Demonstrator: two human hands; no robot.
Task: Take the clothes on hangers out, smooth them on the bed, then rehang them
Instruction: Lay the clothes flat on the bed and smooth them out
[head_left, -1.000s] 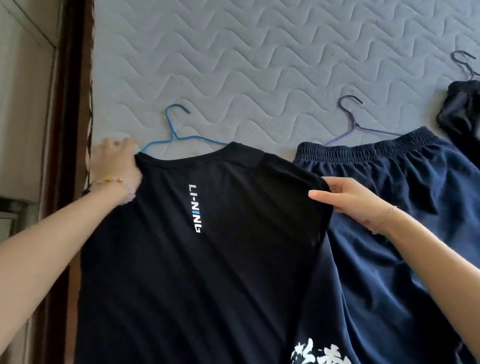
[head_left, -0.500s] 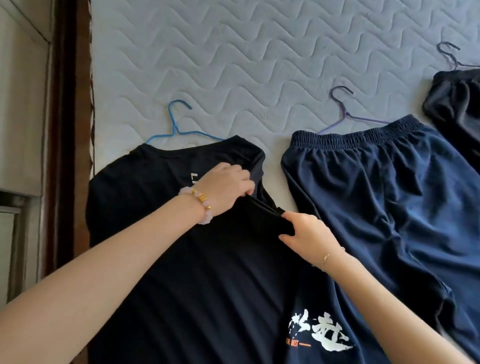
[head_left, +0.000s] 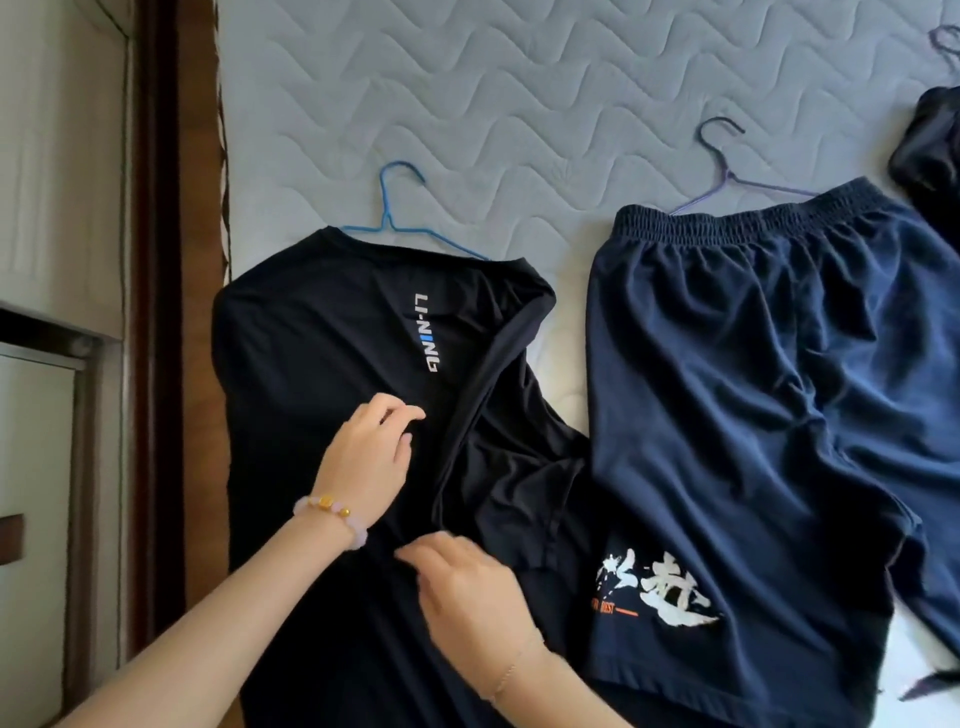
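Quilted pale grey mattress (head_left: 519, 104) fills the view, carrying three garments, three wire hangers and the person's two hands. Nearest, at the lower middle of the black short-sleeved T-shirt with white LI-NING lettering (head_left: 311, 338), the right hand (head_left: 467, 582) lies on the cloth with its fingers (head_left: 415, 551) only slightly bent and blurred, their tips touching the bottom end of a long diagonal fold. Just above it on the same shirt, the left hand (head_left: 369, 457), wearing a pink-and-gold bead bracelet (head_left: 332, 512), has its fingers (head_left: 410, 415) curled, tips on the fabric below the lettering beside the fold; whether they pinch it I cannot tell. The shirt lies flat, back up, its right side creased. Right of the shirt and touching its sleeve lies a pair of navy shorts with an elastic waistband and white brush-script print (head_left: 753, 389). Beyond the shirt's collar a thin blue wire hanger (head_left: 387, 208) juts out; farther right a purple wire hanger (head_left: 724, 161) shows above the shorts. Farthest right of the shirt sit a third dark garment (head_left: 930, 156) and a third hanger hook (head_left: 943, 39), both cut off.
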